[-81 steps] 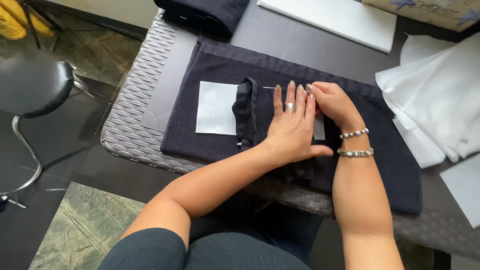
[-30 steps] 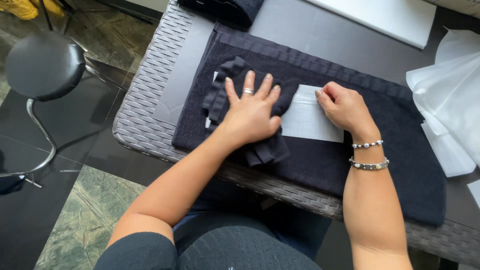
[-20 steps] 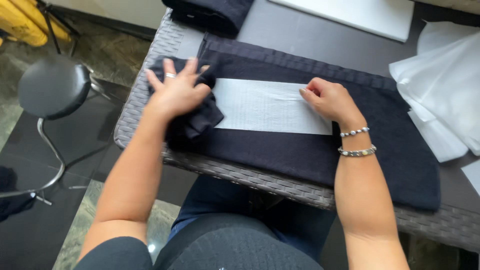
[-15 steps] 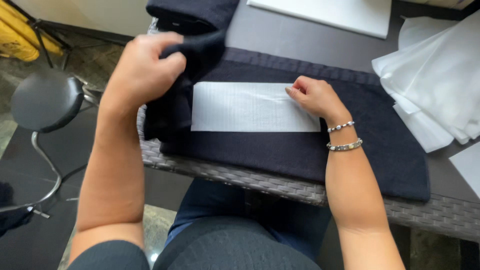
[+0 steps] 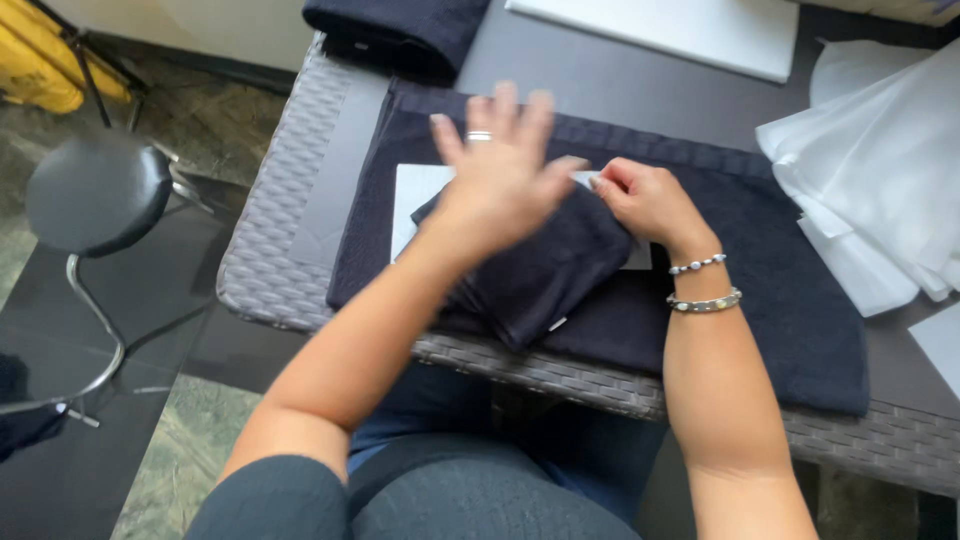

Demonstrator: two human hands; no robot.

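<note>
A dark navy towel (image 5: 760,290) lies spread on the wicker table (image 5: 270,270). A white paper strip (image 5: 412,195) lies across it. The towel's left end (image 5: 540,270) is folded over the strip toward the middle. My left hand (image 5: 500,170), ring on one finger, hovers flat with fingers spread just above that folded flap; it is blurred. My right hand (image 5: 645,200), with two bracelets at the wrist, presses fingertips on the strip near the towel's centre.
A folded dark towel (image 5: 400,30) sits at the table's far left corner. A white board (image 5: 670,30) lies at the back, and white fabric sheets (image 5: 880,170) pile on the right. A black round stool (image 5: 95,195) stands on the floor to the left.
My left hand lifted the towel's left end and carried it right, over the white strip, then let it drop. My right hand stayed pressed on the strip.
</note>
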